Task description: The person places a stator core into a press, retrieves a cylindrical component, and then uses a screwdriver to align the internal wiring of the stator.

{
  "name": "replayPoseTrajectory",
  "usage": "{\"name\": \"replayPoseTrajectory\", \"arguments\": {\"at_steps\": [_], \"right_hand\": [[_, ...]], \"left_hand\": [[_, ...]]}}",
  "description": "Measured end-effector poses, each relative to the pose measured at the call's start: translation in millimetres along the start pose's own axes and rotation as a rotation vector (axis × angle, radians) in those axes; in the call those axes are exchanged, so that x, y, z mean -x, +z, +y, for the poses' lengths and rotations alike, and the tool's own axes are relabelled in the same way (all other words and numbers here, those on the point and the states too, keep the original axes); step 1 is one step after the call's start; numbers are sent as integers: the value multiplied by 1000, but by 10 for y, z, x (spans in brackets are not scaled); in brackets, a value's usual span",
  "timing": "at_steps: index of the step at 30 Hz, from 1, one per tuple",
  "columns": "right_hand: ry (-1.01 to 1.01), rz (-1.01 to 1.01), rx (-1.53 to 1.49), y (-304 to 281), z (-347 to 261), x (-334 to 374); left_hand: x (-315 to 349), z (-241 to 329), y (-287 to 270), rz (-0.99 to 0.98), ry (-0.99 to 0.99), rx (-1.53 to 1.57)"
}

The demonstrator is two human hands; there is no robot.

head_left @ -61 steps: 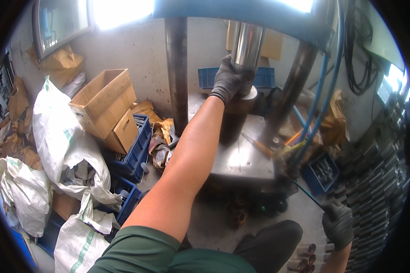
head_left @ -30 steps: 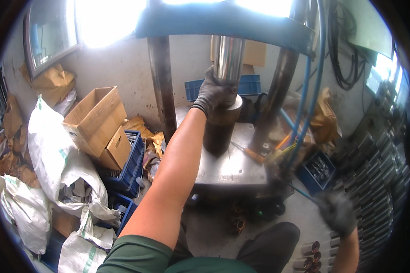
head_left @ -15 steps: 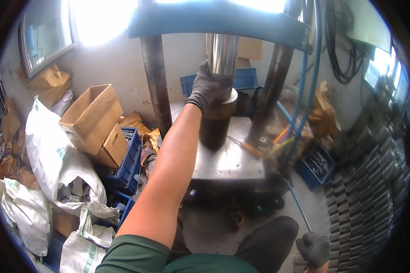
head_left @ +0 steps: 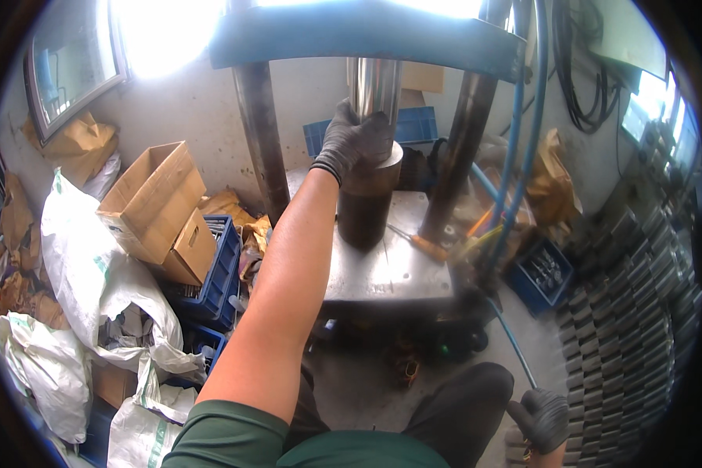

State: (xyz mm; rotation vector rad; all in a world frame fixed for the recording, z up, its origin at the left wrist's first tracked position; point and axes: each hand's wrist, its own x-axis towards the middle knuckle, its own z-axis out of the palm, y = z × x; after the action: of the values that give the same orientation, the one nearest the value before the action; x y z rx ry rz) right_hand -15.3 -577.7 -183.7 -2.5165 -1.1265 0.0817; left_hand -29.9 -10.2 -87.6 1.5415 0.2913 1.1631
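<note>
My left hand (head_left: 356, 139), in a dark grey glove, reaches forward into a press frame. Its fingers are closed at the lower end of a shiny steel ram (head_left: 374, 82); what lies inside the grip is hidden. Directly beneath stands a dark steel cylinder (head_left: 364, 214) with a bright top rim, upright on the metal press plate (head_left: 374, 281). At the lower right, my right hand (head_left: 544, 417), also gloved, is closed around the end of a thin blue lever (head_left: 512, 343). A screwdriver (head_left: 425, 246) with an orange handle lies on the plate, right of the cylinder.
The blue crossbeam (head_left: 366, 37) spans two steel columns. Hoses (head_left: 526, 148) hang at right. Cardboard boxes (head_left: 160, 199), blue crates (head_left: 218, 265) and white sacks (head_left: 78, 257) crowd the left. Stacked metal parts (head_left: 632, 335) and a blue bin (head_left: 540, 277) stand at right.
The view has shifted slightly, moving the press a little up and left in the picture. My left hand stays at the ram's lower end. My right hand has turned slightly on the lever.
</note>
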Motion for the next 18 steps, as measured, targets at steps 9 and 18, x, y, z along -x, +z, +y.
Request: {"name": "replayPoseTrajectory", "arguments": {"at_steps": [9,18], "right_hand": [[-63,110,85,61,16,-24],[-42,103,93,34,-9,-42]], "left_hand": [[-200,-281,-116,23,-4,-124],[-73,-80,-71,-21,-16,-129]]}}
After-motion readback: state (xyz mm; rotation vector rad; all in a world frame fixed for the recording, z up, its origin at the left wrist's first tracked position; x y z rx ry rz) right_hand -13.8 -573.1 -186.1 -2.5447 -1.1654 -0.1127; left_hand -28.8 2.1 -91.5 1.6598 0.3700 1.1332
